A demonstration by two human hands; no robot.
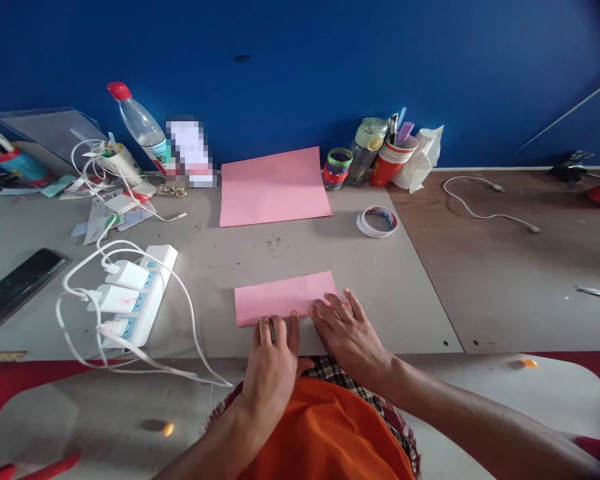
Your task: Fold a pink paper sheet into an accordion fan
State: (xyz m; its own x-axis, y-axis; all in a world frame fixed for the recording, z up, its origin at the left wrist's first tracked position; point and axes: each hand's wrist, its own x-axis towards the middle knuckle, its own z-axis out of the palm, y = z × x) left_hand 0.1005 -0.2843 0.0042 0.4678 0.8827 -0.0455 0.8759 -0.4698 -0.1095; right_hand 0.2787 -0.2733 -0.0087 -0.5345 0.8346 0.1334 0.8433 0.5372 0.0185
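Note:
A narrow folded strip of pink paper [280, 295] lies on the grey tabletop in front of me. The fingertips of my left hand [273, 360] press on its near edge, a little left of the middle; the fingers are bent and the thumb sticks out to the right. My right hand [353, 337] rests with spread fingers over the right end of the strip, partly covering it. Neither hand grasps anything. Farther back, a larger pink sheet [275, 190] lies near the blue wall.
A white power strip [155, 293] with plugged-in chargers and looped cables stands on the left, beside a black phone [23, 287]. A tape roll [377, 222] lies right of centre. Along the wall stand a plastic bottle [143, 123], a jar [367, 147] and red paper cups [393, 160].

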